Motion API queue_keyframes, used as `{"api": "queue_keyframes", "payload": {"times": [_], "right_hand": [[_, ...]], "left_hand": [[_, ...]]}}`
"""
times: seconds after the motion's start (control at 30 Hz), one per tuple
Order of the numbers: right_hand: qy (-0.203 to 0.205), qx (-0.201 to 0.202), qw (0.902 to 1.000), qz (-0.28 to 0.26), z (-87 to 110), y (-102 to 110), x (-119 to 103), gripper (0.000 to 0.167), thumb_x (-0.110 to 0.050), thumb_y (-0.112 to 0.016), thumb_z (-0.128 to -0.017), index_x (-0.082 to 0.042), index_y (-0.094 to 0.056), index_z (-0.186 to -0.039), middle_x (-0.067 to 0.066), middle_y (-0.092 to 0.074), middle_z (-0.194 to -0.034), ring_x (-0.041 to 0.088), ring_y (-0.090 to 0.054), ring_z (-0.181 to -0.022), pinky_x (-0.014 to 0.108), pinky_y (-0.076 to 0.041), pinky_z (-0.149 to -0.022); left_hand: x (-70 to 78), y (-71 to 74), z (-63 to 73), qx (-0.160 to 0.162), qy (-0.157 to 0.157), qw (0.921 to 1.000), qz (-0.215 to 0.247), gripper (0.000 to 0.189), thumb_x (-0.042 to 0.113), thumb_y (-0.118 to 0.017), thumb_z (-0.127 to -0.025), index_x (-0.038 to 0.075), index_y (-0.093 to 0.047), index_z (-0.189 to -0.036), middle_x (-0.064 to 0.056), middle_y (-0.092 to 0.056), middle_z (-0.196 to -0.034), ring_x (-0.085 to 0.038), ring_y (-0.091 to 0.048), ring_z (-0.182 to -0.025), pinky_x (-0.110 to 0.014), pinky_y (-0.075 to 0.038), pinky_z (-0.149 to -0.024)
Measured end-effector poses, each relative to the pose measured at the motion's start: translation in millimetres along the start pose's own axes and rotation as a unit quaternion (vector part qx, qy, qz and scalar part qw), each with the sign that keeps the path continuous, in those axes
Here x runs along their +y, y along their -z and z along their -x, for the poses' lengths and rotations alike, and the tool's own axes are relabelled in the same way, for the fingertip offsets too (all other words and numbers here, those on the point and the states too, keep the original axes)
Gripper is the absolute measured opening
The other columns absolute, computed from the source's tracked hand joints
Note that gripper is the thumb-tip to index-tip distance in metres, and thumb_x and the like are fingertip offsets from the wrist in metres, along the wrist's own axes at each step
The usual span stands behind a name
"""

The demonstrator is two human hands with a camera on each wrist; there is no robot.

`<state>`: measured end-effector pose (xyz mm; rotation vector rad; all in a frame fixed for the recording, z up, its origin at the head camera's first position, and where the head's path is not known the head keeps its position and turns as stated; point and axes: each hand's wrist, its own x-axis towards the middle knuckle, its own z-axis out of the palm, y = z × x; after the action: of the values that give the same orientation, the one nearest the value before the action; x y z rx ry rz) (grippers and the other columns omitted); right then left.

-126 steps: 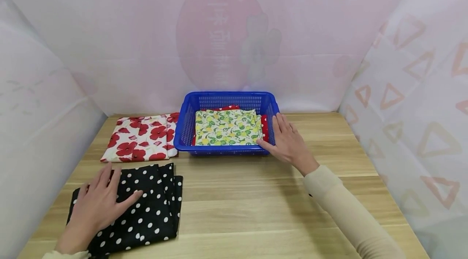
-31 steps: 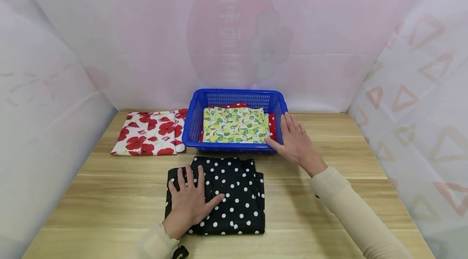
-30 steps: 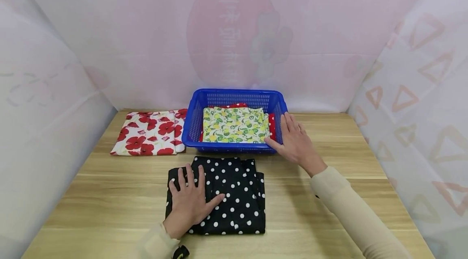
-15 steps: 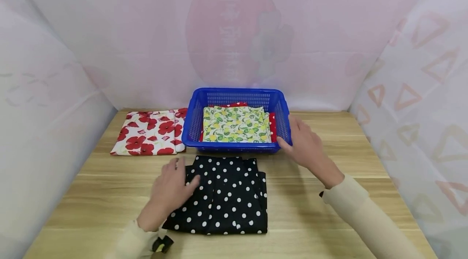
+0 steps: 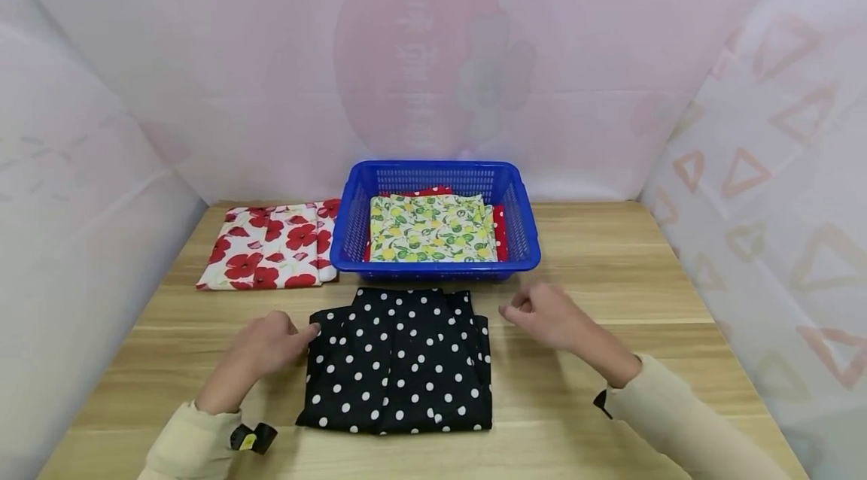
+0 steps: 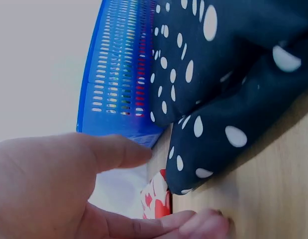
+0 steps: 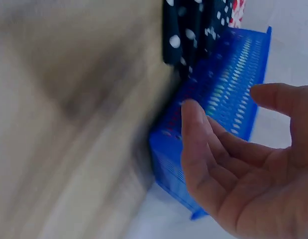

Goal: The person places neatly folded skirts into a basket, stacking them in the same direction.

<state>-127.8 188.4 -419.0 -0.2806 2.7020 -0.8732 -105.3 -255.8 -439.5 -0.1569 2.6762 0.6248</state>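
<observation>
A folded black cloth with white polka dots (image 5: 406, 367) lies on the wooden table in front of the blue basket (image 5: 433, 267). Beside its left edge is my left hand (image 5: 267, 348), thumb near the fabric; in the left wrist view thumb and fingers stand apart with nothing between them. My right hand (image 5: 552, 314) hovers off the cloth's right side, near the basket's front right corner. Loosely bent fingers and a separate thumb show in the right wrist view, holding nothing. Inside the basket, a folded lemon-print cloth (image 5: 430, 230) lies over a red dotted cloth (image 5: 501, 232).
A folded white cloth with red flowers (image 5: 271, 247) lies left of the basket, against its side. Pale printed sheets enclose the table (image 5: 596, 239) at the back and both sides.
The black dotted cloth slid right to the front of the basket under my left hand, which then lifted to its left edge. My right hand left the basket's side and came nearer the cloth.
</observation>
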Motion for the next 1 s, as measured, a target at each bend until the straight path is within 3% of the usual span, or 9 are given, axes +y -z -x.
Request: {"api": "queue_keyframes", "payload": {"times": [0.2, 0.3, 0.5, 0.63, 0.8, 0.9, 1.0], "right_hand": [[-0.047, -0.058, 0.9962, -0.044, -6.5, -27, 5, 0.043, -0.044, -0.064, -0.104, -0.003, -0.078, -0.107, 0.005, -0.072, -0.089, 0.017, -0.062, -0.079, 0.030, -0.052, -0.069], [-0.061, -0.056, 0.9947, -0.062, -8.4, -37, 3, 0.044, -0.044, -0.065, -0.103, -0.002, -0.077, -0.110, 0.004, -0.072, -0.089, 0.018, -0.062, -0.080, 0.030, -0.052, -0.069], [-0.076, -0.048, 0.9927, -0.080, -12.0, -48, -5, 0.043, -0.045, -0.069, -0.100, -0.003, -0.070, -0.109, 0.004, -0.067, -0.086, 0.018, -0.059, -0.078, 0.029, -0.047, -0.068], [-0.091, -0.037, 0.9894, -0.107, -13.3, -52, -8, 0.039, -0.042, -0.071, -0.099, -0.004, -0.068, -0.107, 0.004, -0.064, -0.079, 0.017, -0.056, -0.073, 0.027, -0.043, -0.063], [-0.107, -0.033, 0.9768, -0.183, -15.7, -56, -9, 0.039, -0.034, -0.074, -0.099, 0.000, -0.065, -0.116, 0.004, -0.073, -0.084, 0.015, -0.066, -0.078, 0.029, -0.059, -0.070], [-0.107, -0.046, 0.9705, -0.211, -17.2, -58, -9, 0.032, -0.031, -0.075, -0.098, -0.001, -0.067, -0.104, 0.004, -0.072, -0.084, 0.015, -0.068, -0.078, 0.031, -0.063, -0.074], [-0.098, -0.064, 0.9694, -0.216, -18.2, -60, -8, 0.030, -0.032, -0.077, -0.097, -0.007, -0.064, -0.085, 0.002, -0.065, -0.076, 0.014, -0.063, -0.072, 0.028, -0.059, -0.069]], "left_hand": [[0.5, -7.6, -4.4, -0.017, -0.006, 0.9972, 0.072, 0.050, 0.042, -0.063, -0.103, 0.005, -0.068, -0.070, 0.000, -0.051, -0.059, -0.017, -0.046, -0.060, -0.028, -0.036, -0.056], [-0.2, -12.0, -6.4, -0.024, -0.009, 0.9940, 0.106, 0.047, 0.040, -0.065, -0.103, 0.005, -0.068, -0.072, -0.001, -0.055, -0.062, -0.017, -0.047, -0.060, -0.027, -0.038, -0.056], [-4.6, -20.6, -8.8, -0.044, -0.001, 0.9822, 0.183, 0.035, 0.036, -0.069, -0.102, 0.002, -0.067, -0.094, -0.006, -0.062, -0.075, -0.019, -0.054, -0.070, -0.028, -0.047, -0.061], [-6.3, -23.9, -8.5, -0.054, -0.011, 0.9730, 0.224, 0.034, 0.032, -0.070, -0.102, -0.001, -0.064, -0.106, -0.008, -0.066, -0.086, -0.020, -0.059, -0.078, -0.028, -0.054, -0.068], [-9.4, -24.0, -9.0, -0.067, -0.025, 0.9649, 0.253, 0.035, 0.032, -0.070, -0.103, -0.001, -0.061, -0.110, -0.007, -0.070, -0.091, -0.019, -0.061, -0.083, -0.028, -0.056, -0.072], [-10.6, -24.1, -8.6, -0.077, -0.028, 0.9572, 0.277, 0.034, 0.030, -0.067, -0.105, -0.003, -0.061, -0.112, -0.006, -0.075, -0.091, -0.018, -0.065, -0.084, -0.030, -0.062, -0.077], [-11.5, -25.0, -8.2, -0.080, -0.025, 0.9513, 0.296, 0.036, 0.026, -0.065, -0.106, -0.008, -0.062, -0.119, -0.009, -0.079, -0.095, -0.018, -0.069, -0.086, -0.034, -0.066, -0.083]]}}
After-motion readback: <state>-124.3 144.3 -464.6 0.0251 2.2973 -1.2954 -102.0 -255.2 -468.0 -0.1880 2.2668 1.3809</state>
